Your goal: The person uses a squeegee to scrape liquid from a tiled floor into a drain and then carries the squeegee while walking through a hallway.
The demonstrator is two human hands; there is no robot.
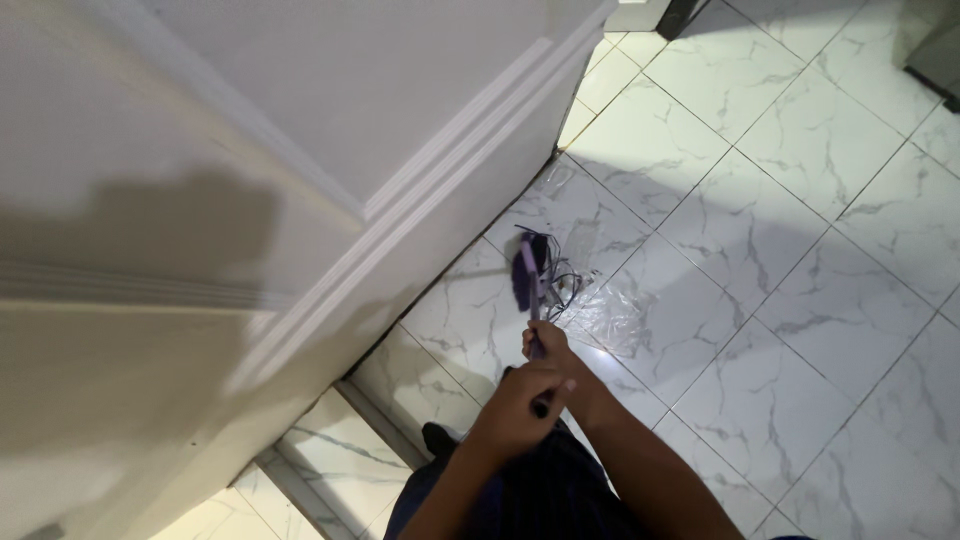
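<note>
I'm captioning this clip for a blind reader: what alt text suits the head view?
Both hands, left hand and right hand, grip a purple mop handle, its mop head on the wet marble-look tiled floor beside a white panelled door.

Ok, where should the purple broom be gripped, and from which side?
Grip the broom on its thin handle near the top end, coming from above and behind. The bristle head rests low on the wet tile floor, and the shaft slants up toward the left hand and right hand already stacked there.
</note>
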